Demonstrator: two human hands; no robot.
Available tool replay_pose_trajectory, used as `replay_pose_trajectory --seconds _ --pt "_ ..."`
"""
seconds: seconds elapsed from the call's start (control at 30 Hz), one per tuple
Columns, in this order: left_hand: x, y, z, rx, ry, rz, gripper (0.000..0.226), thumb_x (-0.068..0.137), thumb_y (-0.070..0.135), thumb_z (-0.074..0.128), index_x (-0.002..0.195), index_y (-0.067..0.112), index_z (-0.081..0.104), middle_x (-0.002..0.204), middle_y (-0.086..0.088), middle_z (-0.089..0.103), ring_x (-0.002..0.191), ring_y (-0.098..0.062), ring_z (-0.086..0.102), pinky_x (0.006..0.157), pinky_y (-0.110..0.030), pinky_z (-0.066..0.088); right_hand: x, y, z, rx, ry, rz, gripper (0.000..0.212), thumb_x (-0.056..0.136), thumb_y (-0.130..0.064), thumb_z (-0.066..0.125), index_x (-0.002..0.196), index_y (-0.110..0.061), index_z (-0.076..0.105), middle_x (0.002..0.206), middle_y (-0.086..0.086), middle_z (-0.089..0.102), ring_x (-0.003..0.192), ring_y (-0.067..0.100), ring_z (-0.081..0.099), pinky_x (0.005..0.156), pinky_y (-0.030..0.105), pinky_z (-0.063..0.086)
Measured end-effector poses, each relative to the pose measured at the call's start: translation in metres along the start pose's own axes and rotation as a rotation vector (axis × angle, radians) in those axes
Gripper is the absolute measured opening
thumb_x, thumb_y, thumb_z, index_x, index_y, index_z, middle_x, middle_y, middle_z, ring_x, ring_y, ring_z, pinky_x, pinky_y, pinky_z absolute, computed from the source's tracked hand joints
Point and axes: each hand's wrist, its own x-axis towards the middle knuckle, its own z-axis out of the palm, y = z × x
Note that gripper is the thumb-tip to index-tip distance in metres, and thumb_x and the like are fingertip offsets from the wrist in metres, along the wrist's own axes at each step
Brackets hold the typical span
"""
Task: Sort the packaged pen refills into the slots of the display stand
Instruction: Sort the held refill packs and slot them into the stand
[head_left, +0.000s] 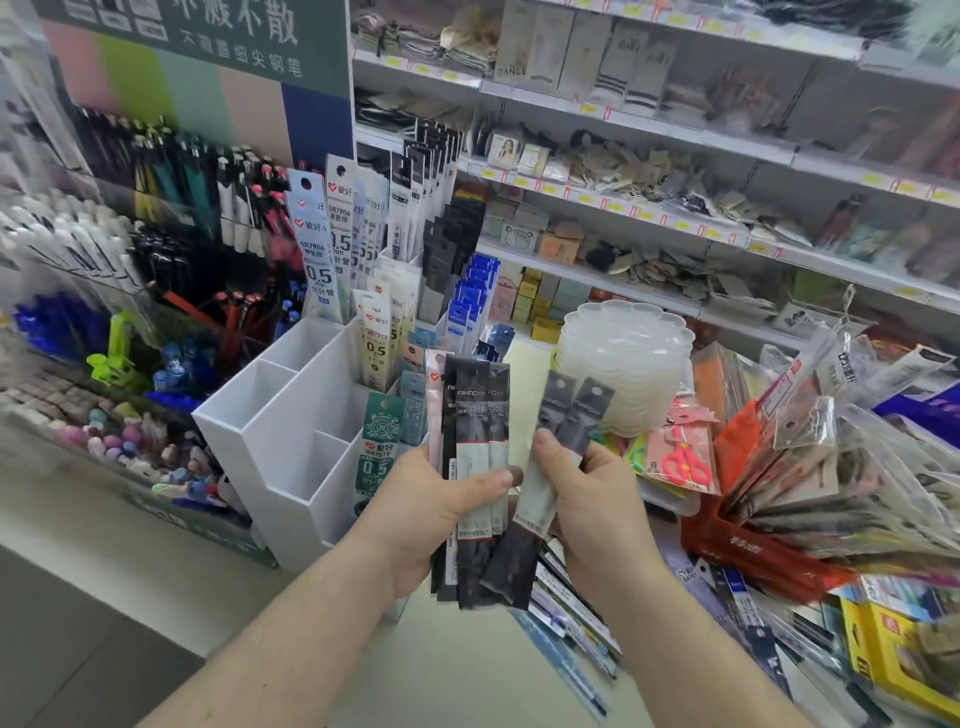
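My left hand grips a fanned stack of black and grey refill packs, held upright in front of me. My right hand pinches two more black and grey refill packs, tilted to the right, apart from the stack. The white display stand rises in steps just left of my hands. Its front left slots hold nothing, while its right and rear slots hold white, green, blue and black refill packs.
Loose refill packs lie on the counter under my right hand. A stack of clear plastic trays stands behind. Bagged goods and a red box crowd the right. Pen racks fill the left; stocked shelves line the back.
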Motion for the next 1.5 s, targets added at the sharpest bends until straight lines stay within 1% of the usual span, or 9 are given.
replay_pose_trajectory --seconds 0.1,0.23,0.37,0.6,0.8,0.97,1.1,1.23,1.5 --pt "0.000 0.000 -0.005 0.043 0.050 -0.007 0.050 0.061 0.020 0.085 0.108 0.009 0.073 0.101 -0.015 0.077 0.085 -0.030 0.076 0.068 -0.037 0.059 0.001 -0.003 -0.007 0.067 -0.066 -0.009 0.019 0.086 -0.026 0.064 0.095 -0.012 0.074 0.101 0.013 0.077 0.089 0.031 0.075 0.069 0.041 0.063" --pt "0.000 -0.002 -0.003 0.109 0.033 0.005 0.052 0.067 0.033 0.087 0.112 0.013 0.073 0.108 -0.014 0.076 0.096 -0.032 0.074 0.083 -0.044 0.057 0.001 0.001 -0.002 -0.012 -0.135 -0.017 0.032 0.078 -0.031 0.067 0.099 -0.007 0.072 0.100 0.015 0.076 0.092 0.033 0.074 0.078 0.050 0.062" --pt "-0.003 0.001 0.005 0.052 -0.030 -0.077 0.055 0.069 0.050 0.083 0.109 0.013 0.074 0.111 -0.017 0.074 0.100 -0.032 0.073 0.075 -0.037 0.059 0.005 0.007 0.004 -0.110 -0.118 -0.066 0.004 0.080 -0.017 0.075 0.079 -0.014 0.076 0.089 0.012 0.077 0.079 0.026 0.074 0.068 0.039 0.063" --pt "-0.004 0.005 -0.001 -0.072 -0.118 -0.192 0.038 0.088 0.015 0.061 0.124 0.004 0.066 0.117 -0.023 0.071 0.104 -0.034 0.071 0.081 -0.039 0.060 0.009 0.007 -0.001 -0.261 -0.048 -0.106 0.005 0.083 -0.014 0.079 0.079 -0.014 0.077 0.083 0.009 0.077 0.075 0.027 0.075 0.062 0.037 0.061" --pt "-0.002 0.005 -0.001 -0.038 -0.037 -0.134 0.044 0.080 0.014 0.068 0.122 0.002 0.066 0.115 -0.024 0.071 0.103 -0.040 0.071 0.085 -0.050 0.059 -0.001 -0.002 0.004 -0.126 -0.006 -0.094 0.070 0.081 -0.052 0.059 0.099 0.016 0.060 0.098 0.039 0.065 0.080 0.046 0.064 0.078 0.070 0.049" --pt "0.000 0.001 0.002 -0.012 0.027 -0.094 0.053 0.069 0.017 0.078 0.120 0.003 0.066 0.109 -0.023 0.073 0.099 -0.042 0.071 0.085 -0.056 0.057 -0.004 -0.003 0.006 -0.137 -0.005 -0.133 0.058 0.081 -0.047 0.060 0.095 0.009 0.065 0.100 0.037 0.066 0.095 0.059 0.061 0.079 0.074 0.048" --pt "0.002 0.000 0.002 0.041 0.039 -0.033 0.055 0.068 0.014 0.080 0.120 0.004 0.065 0.109 -0.018 0.075 0.101 -0.037 0.072 0.090 -0.055 0.057 0.000 -0.001 0.001 -0.134 -0.019 -0.128 0.040 0.081 -0.045 0.059 0.083 -0.008 0.074 0.092 0.025 0.073 0.084 0.042 0.069 0.078 0.062 0.057" --pt "0.003 -0.004 0.005 0.098 0.071 0.001 0.061 0.067 0.013 0.083 0.123 0.000 0.061 0.108 -0.018 0.075 0.101 -0.036 0.072 0.094 -0.055 0.055 0.002 0.001 0.002 -0.134 -0.014 -0.115 0.053 0.079 -0.047 0.060 0.091 0.004 0.067 0.093 0.027 0.072 0.081 0.038 0.069 0.075 0.059 0.057" --pt "0.008 -0.010 -0.002 0.238 0.107 0.015 0.040 0.076 0.000 0.083 0.112 0.007 0.067 0.098 -0.008 0.078 0.092 -0.025 0.076 0.077 -0.039 0.061 0.005 0.004 0.003 -0.115 0.027 -0.079 0.022 0.096 -0.023 0.063 0.082 -0.007 0.069 0.079 0.009 0.072 0.073 0.025 0.068 0.069 0.044 0.059"
